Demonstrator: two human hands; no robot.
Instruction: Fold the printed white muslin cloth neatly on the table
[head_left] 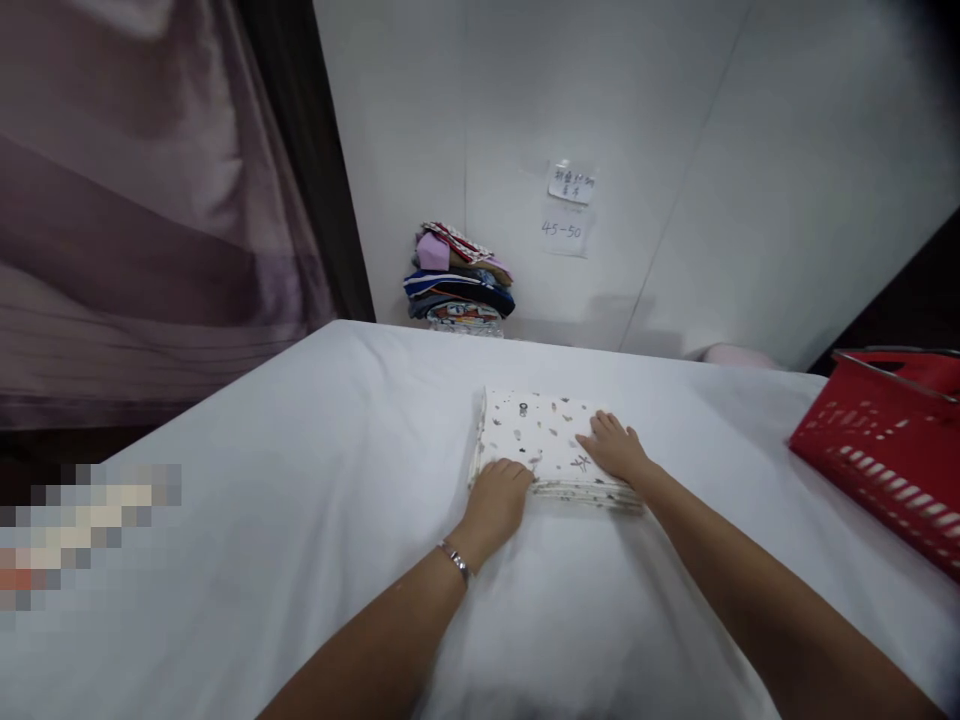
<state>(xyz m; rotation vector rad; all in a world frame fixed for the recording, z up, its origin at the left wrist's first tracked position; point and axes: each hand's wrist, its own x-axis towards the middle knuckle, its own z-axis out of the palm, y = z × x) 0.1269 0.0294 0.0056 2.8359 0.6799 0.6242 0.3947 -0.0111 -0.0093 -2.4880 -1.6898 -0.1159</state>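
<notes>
A white cloth with a small scattered print (551, 430) lies folded in a thick, layered rectangle on the white-covered table (315, 520). At its near left corner is my left hand (496, 500), with a bracelet at the wrist. The fingers of that hand are bent and close together over the edge of the cloth; what lies beneath them is hidden. My right hand (616, 447) rests flat on the top right part of the folded cloth, fingers spread.
A red plastic basket (885, 440) with a metal handle stands at the right. Beyond the table's far edge rises a pile of folded clothes (459, 285). Paper notes (568, 210) hang on the pale wall. A mauve curtain (150, 220) hangs at the left; a blurred patch covers the left table edge.
</notes>
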